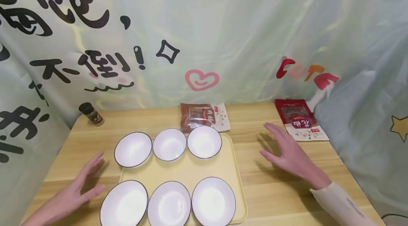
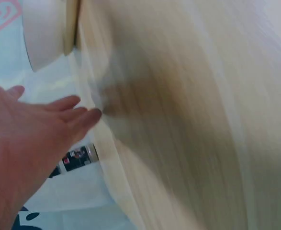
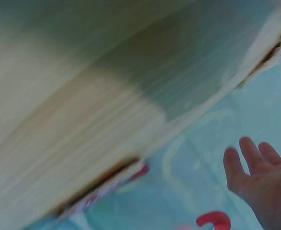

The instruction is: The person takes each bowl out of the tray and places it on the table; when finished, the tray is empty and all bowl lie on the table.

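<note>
My left hand (image 1: 78, 187) hovers at the left of a pale yellow tray (image 1: 172, 171), fingers relaxed and holding nothing. Nearest to it are two white dark-rimmed bowls, the front-left bowl (image 1: 124, 203) and the back-left bowl (image 1: 133, 150). In the left wrist view the left hand (image 2: 39, 129) shows loosely extended fingers. On the opposite side my right hand (image 1: 288, 153) is over the wooden table with spread fingers, holding nothing, near a red spice packet (image 1: 296, 119). The right wrist view shows that hand (image 3: 264, 177) with its fingers apart.
Several bowls stand in two rows on the tray, some overhanging its edge. A brown spice packet (image 1: 204, 117) lies behind them. A small dark-capped spice jar (image 1: 91, 114) stands at the back left. Printed curtains (image 1: 248, 41) border the wooden table (image 1: 255, 197).
</note>
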Available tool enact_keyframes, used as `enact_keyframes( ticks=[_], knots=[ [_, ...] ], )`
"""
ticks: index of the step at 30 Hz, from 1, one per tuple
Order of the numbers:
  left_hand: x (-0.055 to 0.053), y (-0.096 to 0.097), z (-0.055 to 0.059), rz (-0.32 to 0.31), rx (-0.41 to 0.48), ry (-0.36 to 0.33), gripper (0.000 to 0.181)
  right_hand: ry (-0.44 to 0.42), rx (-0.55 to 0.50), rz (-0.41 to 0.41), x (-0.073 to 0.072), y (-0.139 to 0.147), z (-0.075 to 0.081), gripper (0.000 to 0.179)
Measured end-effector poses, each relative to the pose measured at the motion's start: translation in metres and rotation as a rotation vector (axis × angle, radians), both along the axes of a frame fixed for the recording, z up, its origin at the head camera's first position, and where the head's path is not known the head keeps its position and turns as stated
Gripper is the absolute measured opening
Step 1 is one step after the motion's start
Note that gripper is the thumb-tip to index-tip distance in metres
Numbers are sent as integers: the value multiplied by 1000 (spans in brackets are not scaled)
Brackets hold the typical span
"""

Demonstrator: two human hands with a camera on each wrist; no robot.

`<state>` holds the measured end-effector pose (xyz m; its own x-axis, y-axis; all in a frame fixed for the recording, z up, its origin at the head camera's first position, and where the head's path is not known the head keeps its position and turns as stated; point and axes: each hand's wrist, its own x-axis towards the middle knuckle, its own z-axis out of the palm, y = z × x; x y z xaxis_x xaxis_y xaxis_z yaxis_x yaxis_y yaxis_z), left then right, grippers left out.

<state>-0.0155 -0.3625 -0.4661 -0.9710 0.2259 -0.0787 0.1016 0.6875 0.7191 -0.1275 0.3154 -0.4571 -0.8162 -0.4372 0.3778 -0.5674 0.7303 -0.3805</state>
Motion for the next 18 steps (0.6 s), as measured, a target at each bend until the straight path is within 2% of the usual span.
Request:
enact_keyframes(
  ticks=[6,10,14,18],
  knots=[
    [-5,13,-1,-115,188,69,115,-179,-146,30,-4,-26,2,89],
    [-10,19,-1,-115,257,54,116,-322,-309,106,-9,-49,2,83],
    [-12,22,-2,-133,228,82,113,-481,-392,124,-10,-74,4,85],
    [-14,23,-4,-153,181,125,112,-584,-361,88,-9,-97,6,96]
  ],
)
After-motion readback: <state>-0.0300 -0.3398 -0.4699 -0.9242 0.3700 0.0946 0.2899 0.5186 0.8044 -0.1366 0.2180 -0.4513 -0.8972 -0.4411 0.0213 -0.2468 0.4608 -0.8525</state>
